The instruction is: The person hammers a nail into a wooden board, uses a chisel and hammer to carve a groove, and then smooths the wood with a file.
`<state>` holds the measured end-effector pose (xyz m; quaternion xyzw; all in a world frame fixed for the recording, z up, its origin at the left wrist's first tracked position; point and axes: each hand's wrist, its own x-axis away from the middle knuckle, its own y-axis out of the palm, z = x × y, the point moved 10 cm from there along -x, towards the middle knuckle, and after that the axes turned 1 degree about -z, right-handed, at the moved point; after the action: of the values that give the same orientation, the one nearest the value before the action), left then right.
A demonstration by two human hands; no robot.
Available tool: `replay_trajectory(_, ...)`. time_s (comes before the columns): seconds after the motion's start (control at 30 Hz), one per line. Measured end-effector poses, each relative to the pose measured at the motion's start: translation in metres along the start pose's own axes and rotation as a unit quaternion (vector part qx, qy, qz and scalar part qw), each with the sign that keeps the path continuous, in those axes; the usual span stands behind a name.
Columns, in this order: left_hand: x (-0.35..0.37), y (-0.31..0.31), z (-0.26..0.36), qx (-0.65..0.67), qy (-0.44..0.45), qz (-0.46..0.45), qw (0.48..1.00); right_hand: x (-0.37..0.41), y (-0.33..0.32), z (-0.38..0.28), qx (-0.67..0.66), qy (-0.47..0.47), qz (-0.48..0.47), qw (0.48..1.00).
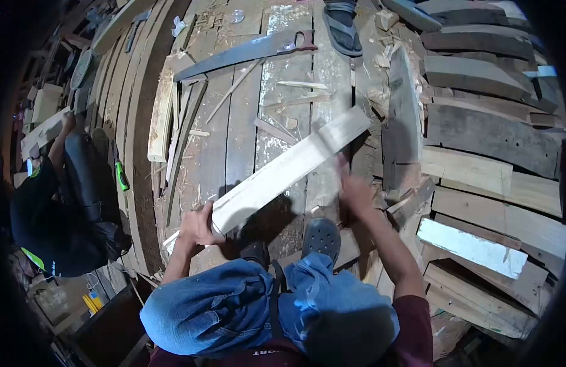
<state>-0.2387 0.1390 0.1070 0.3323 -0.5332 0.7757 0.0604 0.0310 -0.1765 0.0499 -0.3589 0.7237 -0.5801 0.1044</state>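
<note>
A pale wooden board [277, 171] lies on a slant in front of me, its near end by my left knee. My left hand [198, 225] grips that near end, thumb and fingers around its edges. Over the far half of the board, my right hand [356, 194] is closed around a reddish handle, smeared by motion. A blurred grey streak crosses the board just ahead of that hand, so I cannot tell the tool's kind. Beyond the board rests a handsaw [240, 55] with a brown grip, and thin wood offcuts [275, 131] lie near the board.
Planks are stacked at the right [479, 128], with a white-painted piece [472, 248] among them. A green-handled tool [121, 176] lies on the left beams. Another person [59, 208] sits at the far left, a hand on a board. A sandalled foot [343, 30] stands at the top.
</note>
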Motion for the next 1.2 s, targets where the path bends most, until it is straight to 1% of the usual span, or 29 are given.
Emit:
replay_trajectory(0.03, 0.002, 0.001, 0.003, -0.001, -0.002, -0.013, 1.0, -0.007, -0.007, 0.017, -0.074, 0.057, 0.004, 0.996)
replay_trajectory(0.1, 0.001, -0.008, 0.008, 0.004, -0.004, -0.025, 1.0, -0.015, -0.03, 0.044, -0.215, 0.167, 0.024, 0.962)
replay_trajectory(0.13, 0.002, -0.014, 0.011, 0.011, -0.007, -0.027, 1.0, -0.009, -0.004, 0.017, -0.09, 0.037, 0.054, 0.994)
replay_trajectory(0.17, 0.003, -0.018, 0.015, 0.022, -0.012, -0.029, 0.999, 0.014, 0.002, -0.023, -0.178, -0.022, -0.038, 0.983)
replay_trajectory(0.2, 0.004, -0.021, 0.018, 0.018, -0.013, -0.022, 1.0, 0.029, 0.001, -0.044, -0.045, -0.102, 0.004, 0.994)
replay_trajectory(0.27, 0.005, -0.011, 0.009, -0.002, -0.024, -0.031, 0.999, 0.019, -0.001, -0.026, 0.019, -0.083, 0.047, 0.995)
replay_trajectory(0.3, 0.004, -0.007, 0.005, -0.008, -0.034, -0.028, 0.999, -0.019, -0.021, 0.023, -0.045, 0.006, 0.045, 0.998)
replay_trajectory(0.33, 0.003, -0.011, 0.012, 0.04, -0.002, -0.009, 0.999, -0.029, -0.023, 0.058, -0.11, 0.098, 0.034, 0.989)
replay_trajectory(0.37, 0.004, -0.011, 0.013, 0.034, -0.017, -0.023, 0.999, -0.019, -0.017, 0.051, -0.096, 0.059, 0.059, 0.992)
replay_trajectory(0.4, 0.004, -0.013, 0.014, 0.031, -0.014, -0.024, 0.999, -0.016, -0.006, 0.043, -0.078, 0.02, 0.095, 0.992)
replay_trajectory(0.47, 0.0, -0.019, 0.02, 0.024, -0.014, -0.023, 0.999, 0.013, -0.008, -0.023, -0.165, -0.058, 0.013, 0.985)
replay_trajectory(0.53, 0.007, -0.021, 0.021, 0.009, -0.029, -0.037, 0.999, 0.019, 0.013, -0.019, -0.073, -0.129, -0.001, 0.989)
replay_trajectory(0.57, 0.007, -0.023, 0.02, 0.005, -0.019, -0.019, 1.0, 0.022, 0.024, -0.014, -0.027, -0.166, -0.006, 0.986)
replay_trajectory(0.6, 0.005, -0.02, 0.017, 0.005, -0.012, 0.003, 1.0, -0.004, 0.017, 0.033, -0.011, -0.01, 0.011, 1.0)
replay_trajectory(0.67, 0.005, -0.007, 0.01, 0.0, 0.002, 0.014, 1.0, -0.014, -0.017, 0.049, -0.132, 0.125, 0.033, 0.983)
replay_trajectory(0.7, 0.004, -0.01, 0.013, 0.0, -0.006, 0.001, 1.0, -0.013, -0.032, 0.06, -0.191, 0.194, 0.051, 0.961)
replay_trajectory(0.77, 0.007, -0.018, 0.02, 0.002, -0.023, -0.023, 0.999, -0.004, -0.015, 0.015, -0.168, 0.06, 0.001, 0.984)
replay_trajectory(0.8, 0.006, -0.017, 0.018, 0.009, -0.032, -0.026, 0.999, 0.004, -0.006, -0.008, -0.162, -0.008, -0.021, 0.987)
replay_trajectory(0.87, 0.01, -0.017, 0.02, 0.001, -0.027, -0.027, 0.999, -0.009, -0.003, 0.019, -0.131, 0.043, -0.027, 0.99)
replay_trajectory(0.93, 0.008, -0.018, 0.022, -0.006, -0.015, -0.004, 1.0, -0.022, 0.004, 0.043, -0.091, 0.085, -0.031, 0.992)
replay_trajectory(1.0, 0.011, -0.011, 0.021, 0.015, -0.024, -0.024, 0.999, -0.012, 0.013, 0.041, -0.119, 0.049, 0.074, 0.989)
replay_trajectory(1.03, 0.007, -0.014, 0.021, 0.024, -0.028, -0.026, 0.999, -0.003, 0.019, 0.02, -0.128, 0.018, 0.031, 0.991)
replay_trajectory(1.07, 0.008, -0.02, 0.023, 0.035, -0.018, -0.004, 0.999, 0.008, 0.024, -0.003, -0.138, -0.011, -0.012, 0.99)
replay_trajectory(1.1, 0.005, -0.023, 0.024, 0.032, -0.015, 0.008, 0.999, 0.003, 0.013, -0.006, -0.087, -0.033, -0.035, 0.995)
replay_trajectory(1.17, 0.01, -0.016, 0.02, 0.023, -0.012, 0.012, 1.0, 0.004, 0.013, 0.004, 0.008, -0.067, -0.096, 0.993)
replay_trajectory(1.2, 0.009, -0.013, 0.017, 0.003, -0.004, 0.018, 1.0, -0.016, -0.006, 0.041, -0.058, 0.023, -0.027, 0.998)
